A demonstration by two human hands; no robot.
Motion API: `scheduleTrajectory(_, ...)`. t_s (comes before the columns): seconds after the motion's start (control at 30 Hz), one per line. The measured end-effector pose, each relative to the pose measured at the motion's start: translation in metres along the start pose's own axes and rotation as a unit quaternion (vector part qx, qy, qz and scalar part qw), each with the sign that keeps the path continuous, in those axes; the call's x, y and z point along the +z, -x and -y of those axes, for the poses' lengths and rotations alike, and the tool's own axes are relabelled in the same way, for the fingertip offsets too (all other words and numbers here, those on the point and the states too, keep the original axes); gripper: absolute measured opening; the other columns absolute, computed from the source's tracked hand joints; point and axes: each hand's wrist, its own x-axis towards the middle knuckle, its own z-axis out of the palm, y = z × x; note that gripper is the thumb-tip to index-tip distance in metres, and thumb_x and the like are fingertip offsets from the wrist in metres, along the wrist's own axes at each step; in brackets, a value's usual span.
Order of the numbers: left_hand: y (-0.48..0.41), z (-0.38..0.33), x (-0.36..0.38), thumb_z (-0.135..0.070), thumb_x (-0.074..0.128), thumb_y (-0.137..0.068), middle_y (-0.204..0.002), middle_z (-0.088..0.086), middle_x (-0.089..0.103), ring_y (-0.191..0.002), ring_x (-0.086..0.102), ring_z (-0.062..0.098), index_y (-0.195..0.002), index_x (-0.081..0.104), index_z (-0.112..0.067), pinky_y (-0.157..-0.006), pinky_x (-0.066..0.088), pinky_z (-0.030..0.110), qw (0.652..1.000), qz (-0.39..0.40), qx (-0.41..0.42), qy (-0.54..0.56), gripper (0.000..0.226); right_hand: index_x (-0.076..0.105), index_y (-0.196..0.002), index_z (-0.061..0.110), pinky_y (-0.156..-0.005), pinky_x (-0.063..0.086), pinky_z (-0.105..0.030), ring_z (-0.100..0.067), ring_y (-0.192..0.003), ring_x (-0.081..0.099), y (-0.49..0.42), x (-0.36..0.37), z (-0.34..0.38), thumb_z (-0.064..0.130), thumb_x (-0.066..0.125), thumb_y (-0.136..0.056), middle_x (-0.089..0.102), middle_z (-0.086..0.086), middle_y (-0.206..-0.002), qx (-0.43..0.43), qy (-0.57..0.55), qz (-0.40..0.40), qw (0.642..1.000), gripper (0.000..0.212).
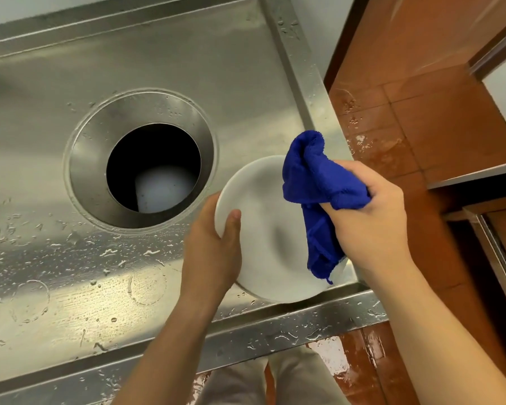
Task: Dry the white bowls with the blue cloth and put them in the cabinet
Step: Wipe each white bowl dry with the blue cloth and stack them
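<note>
Left hand (214, 244) grips the rim of a white bowl (263, 229) at lower centre of the frame; right hand (371, 217) clutches the blue cloth (319, 185) against it — drying step. Next, likely: wipe fully, then shelve.

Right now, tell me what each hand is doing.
Left hand: closed on the rim of the white bowl.
Right hand: closed around the blue cloth.

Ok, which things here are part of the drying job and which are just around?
Job: white bowl in the left hand; blue cloth in the right hand.
Around: wet steel sink, its large round opening, wet red floor tiles.
</note>
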Motion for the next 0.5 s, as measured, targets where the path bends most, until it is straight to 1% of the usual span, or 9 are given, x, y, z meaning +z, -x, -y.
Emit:
scheduleTrajectory(0.03, 0.002, 0.001, 0.000, -0.033, 0.057, -0.108, -0.089, -0.052, 0.058, -0.086, 0.056, -0.030, -0.122, 0.048, -0.053, -0.054, 0.041, 0.002, 1.000, -0.008, 0.002, -0.019, 0.026, 0.074, -0.087, 0.042, -0.059, 0.046, -0.009, 0.007, -0.066, 0.061, 0.000, 0.001, 0.000, 0.002, 0.071, -0.088, 0.072, 0.025, -0.076, -0.001, -0.001, 0.002, 1.000, 0.041)
scheduleTrajectory(0.07, 0.004, 0.001, 0.001, -0.032, 0.057, -0.108, -0.088, -0.045, 0.058, -0.084, 0.060, -0.023, -0.123, 0.050, -0.051, -0.055, 0.039, 0.002, 0.999, -0.017, 0.002, -0.034, 0.025, 0.074, -0.087, 0.042, -0.058, 0.046, -0.008, 0.007, -0.065, 0.061, -0.002, 0.002, 0.001, 0.003, 0.072, -0.088, 0.072, 0.025, -0.076, 0.000, -0.003, 0.006, 1.000, 0.040)
scheduleTrajectory(0.1, 0.005, 0.000, 0.002, -0.029, 0.058, -0.108, -0.089, -0.037, 0.059, -0.081, 0.062, -0.014, -0.124, 0.050, -0.047, -0.057, 0.040, 0.006, 0.999, -0.024, 0.003, -0.046, 0.025, 0.074, -0.087, 0.042, -0.058, 0.046, -0.008, 0.007, -0.065, 0.061, -0.002, 0.003, 0.001, 0.004, 0.072, -0.088, 0.072, 0.025, -0.076, 0.000, -0.005, 0.009, 1.000, 0.038)
scheduleTrajectory(0.17, 0.008, -0.003, 0.003, -0.023, 0.057, -0.108, -0.093, -0.020, 0.061, -0.080, 0.063, 0.004, -0.125, 0.046, -0.039, -0.058, 0.048, 0.025, 0.997, -0.032, 0.011, -0.065, 0.026, 0.075, -0.088, 0.041, -0.058, 0.046, -0.008, 0.007, -0.066, 0.062, -0.003, 0.004, 0.001, 0.005, 0.073, -0.089, 0.073, 0.024, -0.077, 0.002, -0.004, 0.014, 1.000, 0.036)
scheduleTrajectory(0.2, 0.008, -0.005, 0.003, -0.020, 0.056, -0.107, -0.096, -0.011, 0.063, -0.081, 0.064, 0.016, -0.125, 0.045, -0.036, -0.062, 0.051, 0.032, 0.996, -0.031, 0.020, -0.075, 0.027, 0.075, -0.088, 0.042, -0.058, 0.046, -0.008, 0.007, -0.066, 0.062, -0.004, 0.005, 0.001, 0.006, 0.073, -0.089, 0.073, 0.024, -0.077, 0.003, -0.003, 0.016, 1.000, 0.036)
scheduleTrajectory(0.23, 0.008, -0.008, 0.004, -0.018, 0.056, -0.107, -0.099, -0.006, 0.063, -0.084, 0.064, 0.024, -0.127, 0.045, -0.032, -0.067, 0.053, 0.037, 0.995, -0.030, 0.028, -0.089, 0.026, 0.074, -0.088, 0.042, -0.058, 0.046, -0.008, 0.007, -0.067, 0.062, -0.004, 0.006, 0.002, 0.006, 0.073, -0.089, 0.073, 0.024, -0.077, 0.003, -0.002, 0.019, 1.000, 0.036)
scheduleTrajectory(0.3, 0.007, -0.013, 0.003, -0.020, 0.057, -0.108, -0.103, -0.002, 0.065, -0.086, 0.064, 0.027, -0.129, 0.046, -0.026, -0.071, 0.058, 0.041, 0.991, -0.028, 0.044, -0.119, 0.025, 0.074, -0.087, 0.042, -0.058, 0.046, -0.009, 0.007, -0.067, 0.062, -0.004, 0.007, 0.002, 0.005, 0.072, -0.089, 0.073, 0.024, -0.078, 0.000, -0.003, 0.023, 1.000, 0.037)
scheduleTrajectory(0.37, 0.006, -0.014, 0.001, -0.022, 0.058, -0.108, -0.109, 0.003, 0.071, -0.089, 0.069, 0.030, -0.130, 0.047, -0.025, -0.074, 0.061, 0.045, 0.988, -0.027, 0.051, -0.141, 0.025, 0.074, -0.088, 0.042, -0.058, 0.047, -0.010, 0.007, -0.067, 0.062, -0.004, 0.008, 0.002, 0.005, 0.073, -0.088, 0.073, 0.024, -0.077, 0.001, -0.006, 0.026, 1.000, 0.037)
scheduleTrajectory(0.5, 0.004, -0.011, -0.001, -0.028, 0.060, -0.107, -0.121, 0.002, 0.073, -0.099, 0.073, 0.032, -0.140, 0.047, -0.031, -0.082, 0.064, 0.048, 0.982, -0.036, 0.060, -0.178, 0.035, 0.074, -0.091, 0.039, -0.057, 0.047, -0.009, 0.009, -0.066, 0.062, -0.003, 0.011, 0.002, 0.004, 0.074, -0.088, 0.073, 0.025, -0.076, 0.000, -0.019, 0.031, 0.999, 0.035)
